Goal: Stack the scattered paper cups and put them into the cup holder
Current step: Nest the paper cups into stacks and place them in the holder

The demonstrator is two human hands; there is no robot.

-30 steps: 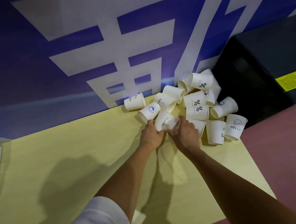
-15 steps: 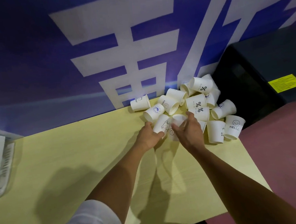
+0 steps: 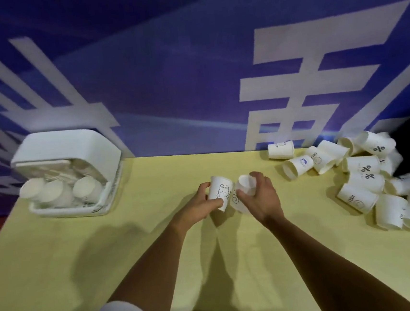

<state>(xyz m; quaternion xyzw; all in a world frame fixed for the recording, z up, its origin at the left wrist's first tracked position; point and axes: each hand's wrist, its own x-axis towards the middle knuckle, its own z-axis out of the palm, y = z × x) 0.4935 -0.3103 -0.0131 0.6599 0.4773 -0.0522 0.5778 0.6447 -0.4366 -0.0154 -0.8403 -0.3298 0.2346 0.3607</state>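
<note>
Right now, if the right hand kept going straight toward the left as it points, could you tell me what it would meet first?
Most likely the rabbit cup in the left hand. The right hand holds its own cup tilted toward it, and the two look almost touching, though depth is unclear.

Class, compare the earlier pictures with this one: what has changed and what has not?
Each hand has lifted a cup out of the pile to mid-table: left hand grips the rabbit cup, right hand another cup. The pile stays put.
</note>
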